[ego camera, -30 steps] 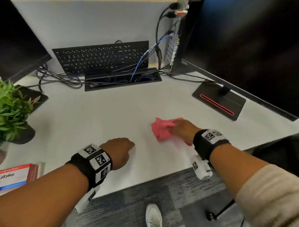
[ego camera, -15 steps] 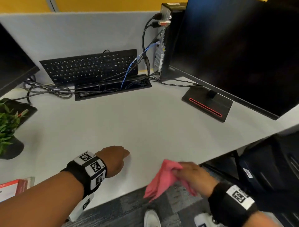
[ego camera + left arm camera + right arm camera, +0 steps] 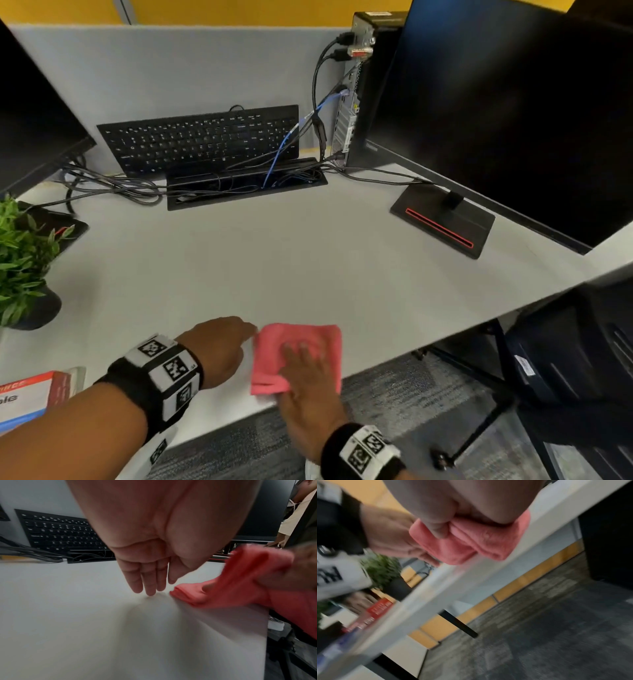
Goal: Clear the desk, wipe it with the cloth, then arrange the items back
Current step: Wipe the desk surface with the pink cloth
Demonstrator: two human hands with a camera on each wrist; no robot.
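Note:
A pink cloth [image 3: 308,339] lies on the white desk [image 3: 308,260] at its front edge. My right hand [image 3: 301,359] lies on top of it, and in the right wrist view the thumb [image 3: 440,531] pinches the bunched cloth [image 3: 471,545] against the palm. My left hand [image 3: 239,339] is just left of the cloth. Its straight fingers [image 3: 149,588] touch the desk with their tips, a little apart from the corner of the cloth [image 3: 231,588]. It holds nothing.
A black keyboard [image 3: 202,140] leans against the grey partition behind a cable tray [image 3: 246,185]. A monitor [image 3: 513,113] on a stand base [image 3: 442,219] and a computer tower [image 3: 356,85] fill the right. A potted plant [image 3: 20,260] and a red-and-white box [image 3: 30,397] sit at the left. A dark chair [image 3: 565,359] stands beyond the desk's right front edge.
My right hand swept the cloth from mid-desk off the front edge, then brought it back onto the desk beside my left hand. The left hand has barely moved.

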